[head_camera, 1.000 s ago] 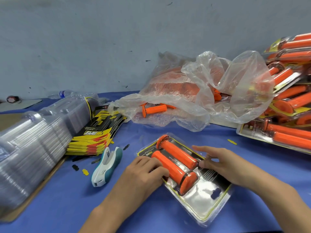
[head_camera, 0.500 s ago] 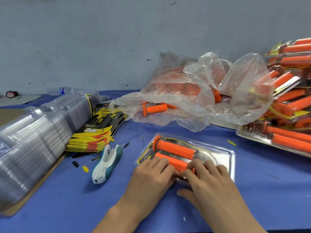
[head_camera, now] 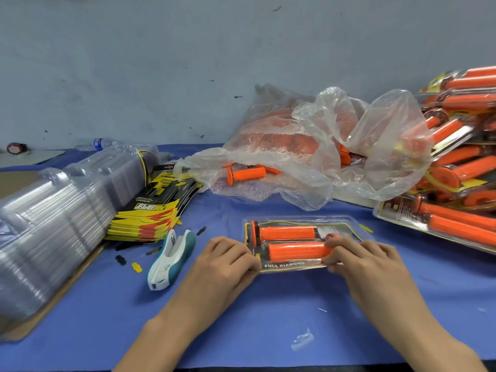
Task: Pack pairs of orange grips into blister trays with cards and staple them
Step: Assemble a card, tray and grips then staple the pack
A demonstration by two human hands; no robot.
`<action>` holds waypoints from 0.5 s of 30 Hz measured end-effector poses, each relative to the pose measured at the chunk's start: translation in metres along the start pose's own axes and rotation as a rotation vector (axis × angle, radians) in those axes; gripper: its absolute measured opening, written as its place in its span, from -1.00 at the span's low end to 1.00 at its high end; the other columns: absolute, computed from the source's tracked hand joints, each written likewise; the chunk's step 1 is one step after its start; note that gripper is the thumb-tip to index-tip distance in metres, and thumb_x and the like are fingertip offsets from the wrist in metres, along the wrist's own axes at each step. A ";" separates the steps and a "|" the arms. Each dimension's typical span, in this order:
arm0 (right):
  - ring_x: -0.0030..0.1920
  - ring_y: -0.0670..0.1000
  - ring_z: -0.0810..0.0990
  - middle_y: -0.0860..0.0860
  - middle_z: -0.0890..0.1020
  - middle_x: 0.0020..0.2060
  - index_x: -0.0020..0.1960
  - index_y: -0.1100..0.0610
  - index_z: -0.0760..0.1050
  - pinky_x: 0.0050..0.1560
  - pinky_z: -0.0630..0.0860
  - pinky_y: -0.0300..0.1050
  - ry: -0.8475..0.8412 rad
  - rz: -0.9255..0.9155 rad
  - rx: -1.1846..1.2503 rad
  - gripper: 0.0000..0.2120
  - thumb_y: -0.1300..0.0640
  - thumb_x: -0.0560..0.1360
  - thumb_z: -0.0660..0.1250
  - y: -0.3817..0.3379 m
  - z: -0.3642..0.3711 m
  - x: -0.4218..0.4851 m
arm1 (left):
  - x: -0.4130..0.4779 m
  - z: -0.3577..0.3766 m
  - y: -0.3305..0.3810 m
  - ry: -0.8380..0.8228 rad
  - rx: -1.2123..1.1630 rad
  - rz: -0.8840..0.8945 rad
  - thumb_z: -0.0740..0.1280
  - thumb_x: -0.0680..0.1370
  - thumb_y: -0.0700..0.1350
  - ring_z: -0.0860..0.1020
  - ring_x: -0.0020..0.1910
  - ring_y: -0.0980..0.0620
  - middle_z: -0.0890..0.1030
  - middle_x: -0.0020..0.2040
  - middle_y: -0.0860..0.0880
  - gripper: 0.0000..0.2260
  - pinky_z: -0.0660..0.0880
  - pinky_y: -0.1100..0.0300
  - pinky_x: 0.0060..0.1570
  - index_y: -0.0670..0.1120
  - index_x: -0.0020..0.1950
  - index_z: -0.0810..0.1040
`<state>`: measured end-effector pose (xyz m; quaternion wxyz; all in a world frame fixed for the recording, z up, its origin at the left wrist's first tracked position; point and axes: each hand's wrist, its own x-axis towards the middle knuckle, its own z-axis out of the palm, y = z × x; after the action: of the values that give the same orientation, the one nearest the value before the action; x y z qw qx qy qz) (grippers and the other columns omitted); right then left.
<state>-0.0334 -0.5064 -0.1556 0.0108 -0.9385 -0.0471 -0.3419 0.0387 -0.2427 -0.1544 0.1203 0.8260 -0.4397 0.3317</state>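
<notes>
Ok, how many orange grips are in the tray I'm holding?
2. The far grip lies at the back of the tray; the near grip lies in front, between left hand and right hand.

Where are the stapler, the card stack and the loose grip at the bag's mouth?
stapler (head_camera: 164, 261): head view, on its white body.
card stack (head_camera: 150, 210): head view, on the top card's printed face.
loose grip (head_camera: 248, 173): head view, on the middle of its barrel.

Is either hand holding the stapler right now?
No: the stapler lies on the table apart from the left hand, which, like the right hand, holds an end of the blister tray.
</notes>
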 end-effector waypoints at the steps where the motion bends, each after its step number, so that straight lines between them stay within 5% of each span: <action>1: 0.02 0.11 0.61 -0.13 0.64 0.05 -0.17 -0.04 0.58 0.14 0.41 0.11 0.020 0.007 -0.026 -0.75 0.26 0.33 0.56 -0.002 0.001 0.000 | 0.000 0.000 0.004 0.002 0.000 0.000 0.36 0.59 -0.07 0.53 -0.10 0.01 0.58 -0.13 0.08 -0.90 0.45 0.16 0.03 -0.03 -0.11 0.60; 4: 0.08 0.20 0.59 0.01 0.63 0.02 -0.11 0.02 0.61 0.26 0.38 0.26 0.073 -0.066 -0.040 -0.71 0.27 0.24 0.55 -0.022 0.008 -0.001 | 0.002 0.003 0.016 0.011 -0.024 -0.005 0.32 0.60 -0.02 0.53 -0.12 0.01 0.57 -0.15 0.09 -0.85 0.45 0.17 0.01 -0.01 -0.13 0.59; 6: -0.12 0.12 0.57 -0.04 0.58 -0.11 -0.07 -0.02 0.60 0.06 0.45 0.06 0.062 -0.175 0.023 -0.75 0.22 0.31 0.49 -0.041 0.013 -0.003 | 0.002 0.005 0.023 0.009 -0.059 -0.010 0.29 0.62 0.02 0.52 -0.11 0.03 0.56 -0.15 0.11 -0.83 0.45 0.18 0.01 0.02 -0.11 0.59; 9: -0.21 0.05 0.44 -0.08 0.50 -0.19 -0.11 -0.02 0.54 -0.16 0.31 -0.09 -0.002 -0.257 0.083 -0.82 0.22 0.39 0.26 -0.053 0.015 -0.004 | 0.000 0.009 0.027 -0.006 -0.074 0.005 0.29 0.63 0.05 0.51 -0.09 0.03 0.54 -0.15 0.10 -0.83 0.46 0.17 0.02 0.03 -0.10 0.58; 15: -0.23 0.02 0.42 -0.10 0.49 -0.22 -0.17 -0.01 0.53 -0.20 0.30 -0.12 -0.036 -0.238 0.151 -0.72 0.25 0.27 0.55 -0.050 0.014 -0.002 | -0.004 0.012 0.020 -0.054 -0.147 -0.022 0.33 0.59 0.12 0.52 0.00 0.08 0.54 -0.06 0.12 -0.84 0.40 0.27 0.09 0.05 -0.07 0.56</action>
<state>-0.0309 -0.4560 -0.1685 0.0401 -0.9288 -0.1838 -0.3192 0.0266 -0.2578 -0.1678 0.1727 0.8283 -0.4567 0.2748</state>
